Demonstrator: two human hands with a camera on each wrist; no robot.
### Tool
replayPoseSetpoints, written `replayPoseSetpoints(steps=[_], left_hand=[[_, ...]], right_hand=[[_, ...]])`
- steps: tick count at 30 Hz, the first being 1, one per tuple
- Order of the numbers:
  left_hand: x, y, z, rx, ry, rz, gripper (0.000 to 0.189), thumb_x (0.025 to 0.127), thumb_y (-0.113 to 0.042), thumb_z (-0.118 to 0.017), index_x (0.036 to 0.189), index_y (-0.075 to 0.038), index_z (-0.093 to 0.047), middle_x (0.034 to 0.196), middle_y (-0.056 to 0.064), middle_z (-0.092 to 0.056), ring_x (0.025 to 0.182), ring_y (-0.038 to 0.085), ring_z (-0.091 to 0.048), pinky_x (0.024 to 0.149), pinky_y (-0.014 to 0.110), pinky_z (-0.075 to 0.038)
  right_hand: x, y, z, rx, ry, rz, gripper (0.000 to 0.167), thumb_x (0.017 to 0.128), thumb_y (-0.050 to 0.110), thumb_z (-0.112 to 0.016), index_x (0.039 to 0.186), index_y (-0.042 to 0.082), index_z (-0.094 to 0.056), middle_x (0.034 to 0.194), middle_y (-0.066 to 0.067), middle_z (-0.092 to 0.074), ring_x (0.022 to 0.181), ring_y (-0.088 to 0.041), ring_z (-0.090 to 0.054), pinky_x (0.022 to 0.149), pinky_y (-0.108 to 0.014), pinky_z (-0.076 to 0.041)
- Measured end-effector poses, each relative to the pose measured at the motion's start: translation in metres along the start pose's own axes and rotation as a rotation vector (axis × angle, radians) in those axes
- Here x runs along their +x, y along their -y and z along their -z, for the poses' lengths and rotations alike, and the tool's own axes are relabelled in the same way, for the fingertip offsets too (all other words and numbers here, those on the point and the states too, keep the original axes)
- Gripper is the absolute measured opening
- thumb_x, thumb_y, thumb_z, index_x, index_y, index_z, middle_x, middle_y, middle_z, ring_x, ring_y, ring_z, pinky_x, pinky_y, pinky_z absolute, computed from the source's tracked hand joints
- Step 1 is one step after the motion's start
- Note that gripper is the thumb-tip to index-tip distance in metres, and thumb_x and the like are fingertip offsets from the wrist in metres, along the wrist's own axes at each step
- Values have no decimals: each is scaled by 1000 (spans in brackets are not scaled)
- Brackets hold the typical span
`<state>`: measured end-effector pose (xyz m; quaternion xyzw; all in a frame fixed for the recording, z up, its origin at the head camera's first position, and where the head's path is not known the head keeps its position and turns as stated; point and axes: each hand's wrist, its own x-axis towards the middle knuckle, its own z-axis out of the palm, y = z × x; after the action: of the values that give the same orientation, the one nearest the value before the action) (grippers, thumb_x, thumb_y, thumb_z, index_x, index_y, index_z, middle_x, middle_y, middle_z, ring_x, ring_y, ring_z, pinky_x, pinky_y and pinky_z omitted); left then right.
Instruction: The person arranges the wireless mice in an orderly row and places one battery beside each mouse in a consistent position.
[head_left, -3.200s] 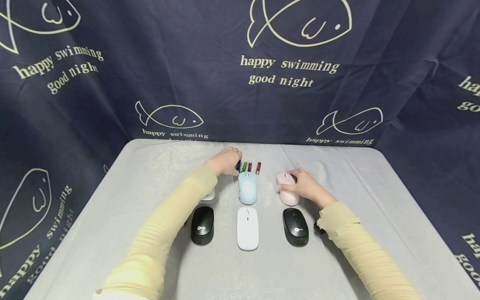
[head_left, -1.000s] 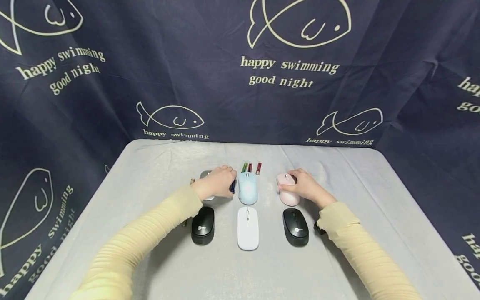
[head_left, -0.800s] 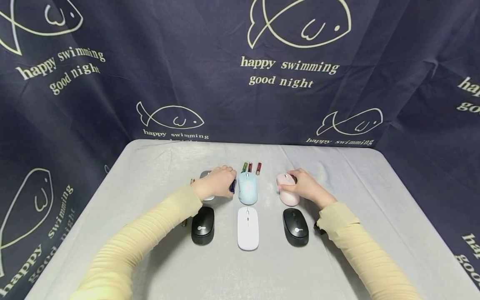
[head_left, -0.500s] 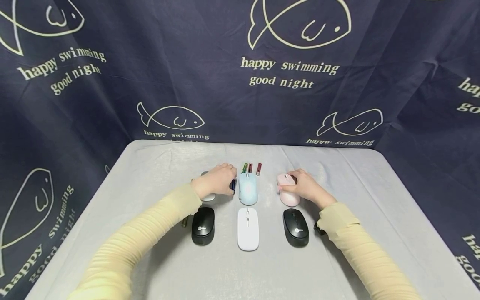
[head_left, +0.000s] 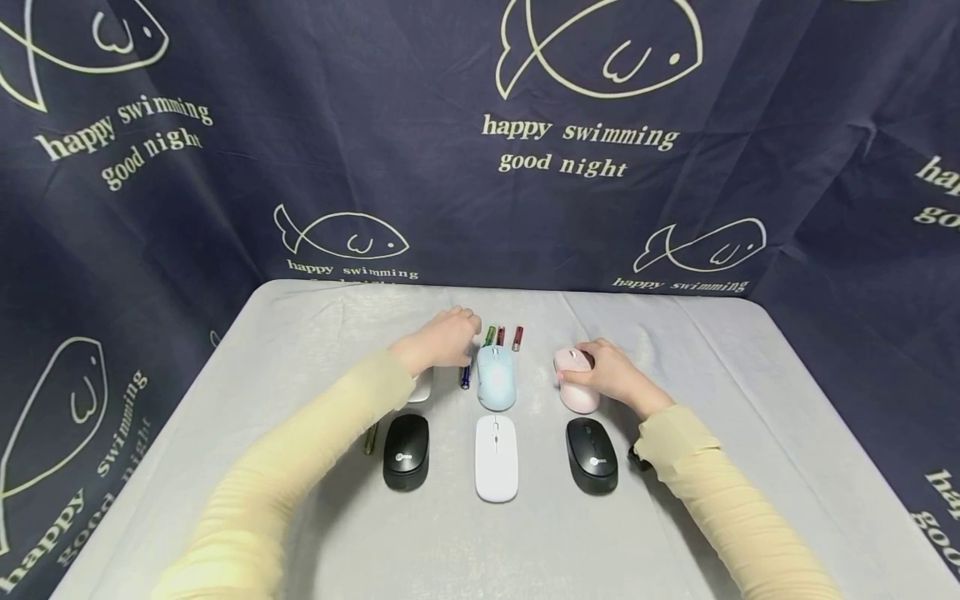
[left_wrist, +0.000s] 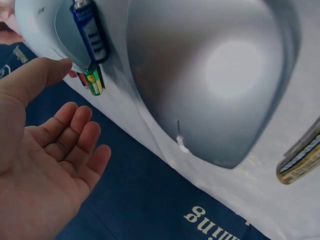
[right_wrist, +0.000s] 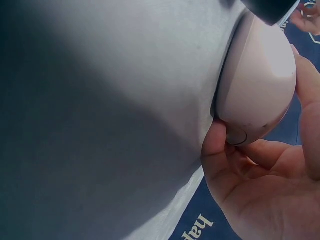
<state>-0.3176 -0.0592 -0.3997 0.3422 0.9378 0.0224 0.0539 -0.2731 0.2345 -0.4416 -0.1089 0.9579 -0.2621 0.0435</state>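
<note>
My left hand (head_left: 444, 337) is over the far left of the mice, fingers loosely bent and nothing between them. Just below its fingers lies a blue battery (head_left: 466, 377), between the light blue mouse (head_left: 496, 379) and a grey-white mouse (head_left: 422, 387) partly hidden by that hand. In the left wrist view, thumb and fingers stand apart, clear of the blue battery (left_wrist: 91, 34). My right hand (head_left: 615, 372) grips a pink mouse (head_left: 577, 395) on the table, thumb on one side and fingers on the other. A green battery (head_left: 490, 336) and two red batteries (head_left: 500, 336) lie behind the light blue mouse.
Nearest me is a row of a black mouse (head_left: 406, 454), a white mouse (head_left: 497, 467) and another black mouse (head_left: 592, 457). A gold battery (head_left: 371, 439) lies left of the row, beside my left sleeve. The cloth-covered table (head_left: 480, 550) ends at a dark fish-print curtain (head_left: 465, 225).
My left hand brought the blue battery from behind the light blue mouse to its left side, let it go, and has since moved away toward the back. The right hand stays on the pink mouse.
</note>
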Motion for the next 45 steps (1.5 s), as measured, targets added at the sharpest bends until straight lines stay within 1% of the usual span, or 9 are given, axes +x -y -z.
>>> replayPoseSetpoints(steps=[5, 12, 16, 20, 25, 31, 34, 38, 45], left_hand=[[12, 5, 1, 6, -17, -7, 48, 76, -20, -76, 117, -3, -58, 117, 10, -58, 113, 26, -49, 101, 38, -40], [24, 10, 1, -4, -13, -31, 47, 77, -17, -73, 120, -3, -58, 120, 10, -58, 116, 26, -49, 105, 37, -37], [32, 13, 0, -9, -19, -19, 44, 79, -16, -71, 120, -4, -59, 120, 10, -58, 116, 26, -49, 104, 37, -38], [37, 15, -3, 3, -11, -9, 43, 80, -18, -72, 120, -6, -60, 119, 7, -58, 115, 25, -50, 104, 37, -38], [41, 16, -6, 18, 13, -29, 47, 79, -21, -75, 121, -8, -61, 121, 7, -59, 116, 26, -49, 104, 38, -38], [44, 16, -10, 27, 40, -37, 49, 79, -22, -75, 124, -11, -60, 124, 5, -58, 118, 24, -48, 105, 38, -38], [46, 17, -13, 40, 46, -42, 47, 80, -23, -74, 124, -12, -60, 123, 5, -58, 117, 24, -48, 103, 37, -39], [47, 17, -14, 34, 47, -43, 46, 80, -23, -74, 123, -12, -61, 122, 5, -58, 117, 24, -47, 101, 38, -40], [47, 15, -15, 39, 44, -44, 45, 79, -24, -74, 121, -13, -62, 119, 5, -58, 115, 24, -47, 99, 38, -42]], right_hand=[[0, 0, 0, 0, 0, 1, 79, 75, 46, -74, 125, -10, -53, 119, -27, -54, 111, -45, -50, 94, -54, -41], [1, 0, -1, 9, 0, 5, 78, 75, 46, -75, 126, -9, -52, 120, -27, -53, 111, -44, -50, 95, -54, -41], [0, 1, 0, 11, 1, 3, 78, 75, 44, -75, 127, -9, -52, 122, -27, -52, 113, -45, -49, 96, -55, -40], [1, 1, -1, 7, -2, 1, 77, 75, 44, -75, 127, -9, -52, 122, -27, -53, 113, -45, -49, 96, -55, -40], [2, 1, -1, 11, -5, 2, 78, 75, 45, -75, 126, -9, -52, 120, -27, -53, 112, -44, -50, 95, -54, -41], [2, 0, 0, 5, -6, -1, 79, 74, 46, -75, 126, -9, -52, 121, -27, -53, 113, -45, -49, 95, -55, -41], [2, 0, 0, 0, -6, -3, 79, 74, 46, -75, 126, -9, -52, 122, -27, -52, 113, -45, -49, 95, -55, -41], [2, -1, -1, 0, -3, -5, 79, 74, 46, -75, 126, -9, -52, 122, -27, -53, 112, -45, -49, 95, -55, -41], [2, -1, -1, 1, -4, -5, 78, 75, 46, -75, 125, -9, -52, 121, -27, -53, 113, -45, -49, 95, -54, -40]])
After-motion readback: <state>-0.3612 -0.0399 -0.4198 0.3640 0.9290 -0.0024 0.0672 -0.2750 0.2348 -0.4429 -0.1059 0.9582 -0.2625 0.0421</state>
